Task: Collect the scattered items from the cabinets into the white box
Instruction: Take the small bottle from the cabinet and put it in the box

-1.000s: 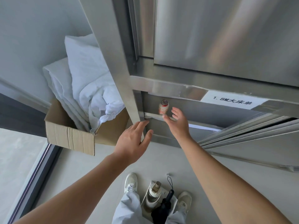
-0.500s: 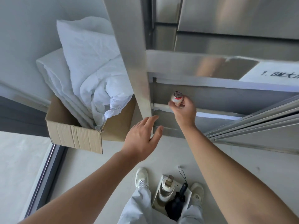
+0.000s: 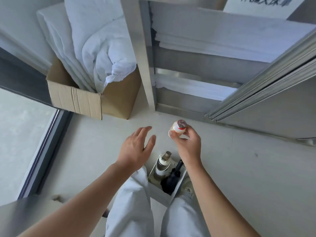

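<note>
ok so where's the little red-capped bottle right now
In the head view it is just right of centre, held in the right hand: the small bottle sits above the white box on the floor.

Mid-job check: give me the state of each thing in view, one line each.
small bottle: held in the right hand, red cap on.
left hand: open, empty.
white box: on the floor, open, holding a pump bottle and a black umbrella.
cabinet door: open.
cabinet shelves: stacked with folded white linen.
cardboard box: open, overfilled with white bedding.
</note>
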A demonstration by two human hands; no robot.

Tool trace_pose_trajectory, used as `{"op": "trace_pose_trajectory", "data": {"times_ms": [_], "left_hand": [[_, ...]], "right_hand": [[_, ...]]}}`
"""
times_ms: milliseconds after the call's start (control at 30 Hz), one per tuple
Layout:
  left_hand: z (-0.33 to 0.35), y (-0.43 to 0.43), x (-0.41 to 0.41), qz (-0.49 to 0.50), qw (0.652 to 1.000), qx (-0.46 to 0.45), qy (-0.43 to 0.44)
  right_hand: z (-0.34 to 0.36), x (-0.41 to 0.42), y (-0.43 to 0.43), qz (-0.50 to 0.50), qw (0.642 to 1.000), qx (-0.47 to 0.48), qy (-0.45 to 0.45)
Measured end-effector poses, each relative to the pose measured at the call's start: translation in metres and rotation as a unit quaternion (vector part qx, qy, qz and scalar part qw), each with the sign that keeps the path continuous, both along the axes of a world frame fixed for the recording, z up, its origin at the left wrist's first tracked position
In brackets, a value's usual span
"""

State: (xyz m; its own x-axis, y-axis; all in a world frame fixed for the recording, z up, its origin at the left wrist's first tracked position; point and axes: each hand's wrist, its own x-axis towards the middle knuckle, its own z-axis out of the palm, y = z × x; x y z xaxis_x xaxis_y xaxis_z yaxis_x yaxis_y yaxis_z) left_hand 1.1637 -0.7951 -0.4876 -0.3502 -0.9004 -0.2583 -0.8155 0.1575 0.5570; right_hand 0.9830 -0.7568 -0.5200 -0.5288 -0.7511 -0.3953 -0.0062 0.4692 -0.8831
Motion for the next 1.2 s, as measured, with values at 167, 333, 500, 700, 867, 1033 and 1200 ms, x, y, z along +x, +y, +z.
{"op": "trace_pose_trajectory", "data": {"times_ms": [167, 333, 500, 700, 867, 1033, 1200], "left_hand": [[0.006, 0.084, 0.002, 0.063, 0.998, 0.023, -0.005], [0.014, 0.137, 0.011, 0.106, 0.993, 0.042, 0.004], [-0.013, 0.159, 0.036, 0.138, 0.989, 0.057, 0.008], [-0.087, 0.189, 0.092, 0.122, 0.988, 0.097, -0.019], [-0.164, 0.223, 0.120, 0.127, 0.983, 0.135, -0.020], [-0.238, 0.263, 0.124, 0.170, 0.970, 0.171, -0.018], [-0.301, 0.291, 0.134, 0.151, 0.964, 0.213, -0.042]], "right_hand": [[0.017, -0.008, 0.069, 0.066, 0.998, 0.019, 0.011], [0.023, -0.003, 0.116, 0.086, 0.996, 0.031, 0.004], [-0.009, 0.027, 0.136, 0.106, 0.992, 0.062, -0.009], [-0.081, 0.071, 0.166, 0.142, 0.984, 0.103, -0.027], [-0.155, 0.089, 0.193, 0.204, 0.970, 0.132, -0.017], [-0.233, 0.086, 0.223, 0.257, 0.949, 0.181, 0.009], [-0.304, 0.087, 0.248, 0.285, 0.930, 0.227, 0.039]]}}
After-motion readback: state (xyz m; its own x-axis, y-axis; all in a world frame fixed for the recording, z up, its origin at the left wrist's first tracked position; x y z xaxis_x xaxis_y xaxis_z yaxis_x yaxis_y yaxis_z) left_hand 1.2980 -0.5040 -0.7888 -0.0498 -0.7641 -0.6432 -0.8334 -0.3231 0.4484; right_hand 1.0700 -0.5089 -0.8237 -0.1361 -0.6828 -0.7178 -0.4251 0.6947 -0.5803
